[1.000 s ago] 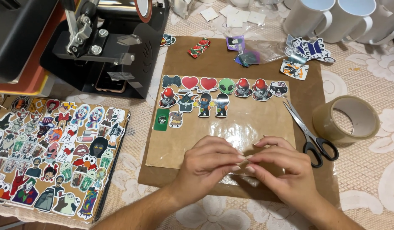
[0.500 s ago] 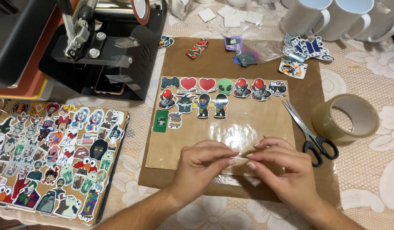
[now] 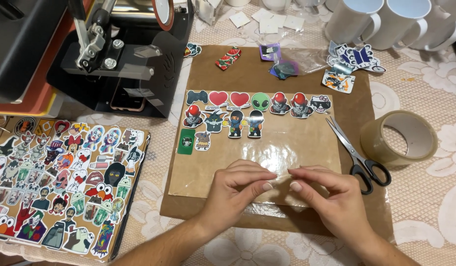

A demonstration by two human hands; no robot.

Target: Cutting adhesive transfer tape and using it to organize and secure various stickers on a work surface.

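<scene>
My left hand (image 3: 237,189) and my right hand (image 3: 329,197) meet fingertip to fingertip over the near edge of a shiny clear film (image 3: 292,148) that lies on a brown paper sheet (image 3: 267,74). Both pinch a thin, pale, see-through piece (image 3: 283,175) between thumb and forefinger; what it is I cannot tell. Rows of small cartoon stickers (image 3: 252,103) lie along the film's far edge, among them two red hearts and a green alien head.
Black-handled scissors (image 3: 358,155) and a roll of clear tape (image 3: 400,140) lie right of my hands. A board covered in stickers (image 3: 65,182) sits at the left, a black press machine (image 3: 114,54) behind it. White mugs (image 3: 380,19) and loose stickers (image 3: 351,59) are at the back right.
My hands stay in the same spot, the fingertips working slightly at the thin piece. The view has shifted a little.
</scene>
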